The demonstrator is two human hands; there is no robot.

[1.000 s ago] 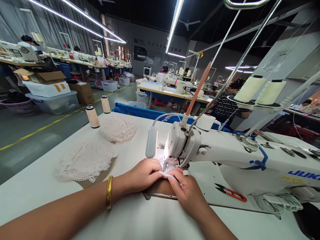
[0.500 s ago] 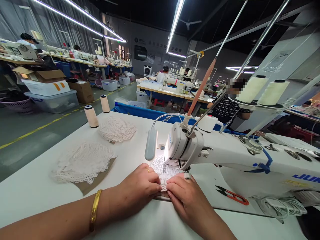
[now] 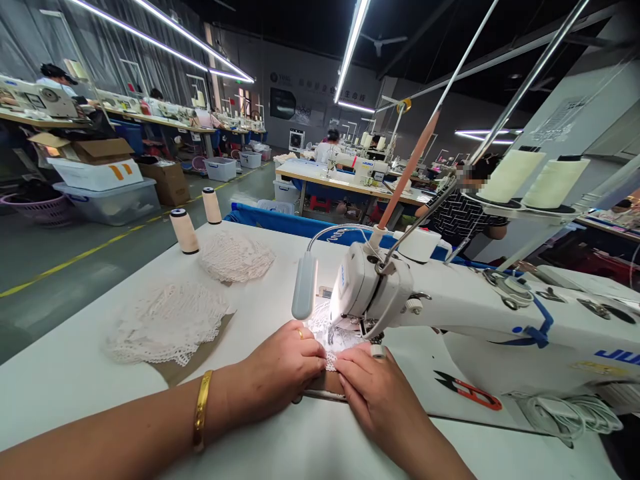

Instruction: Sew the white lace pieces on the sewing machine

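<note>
A white lace piece lies under the needle area of a white sewing machine, lit by a small lamp. On its left side my left hand has curled fingers closed on the lace edge. My right hand presses thumb and fingers together on the near right edge of the same lace. Both hands nearly meet in front of the presser foot, and the fingertips partly hide the lace. A brown strip shows just below it. The needle itself cannot be made out.
Two stacks of lace pieces, a nearer one and a farther one, lie left on the white table. Two thread cones stand behind them. Orange-handled thread snips and a coiled cable lie right.
The lace has moved a little away from me, further under the machine head, and both hands have gone forward slightly with it. More of the brown strip now shows.
</note>
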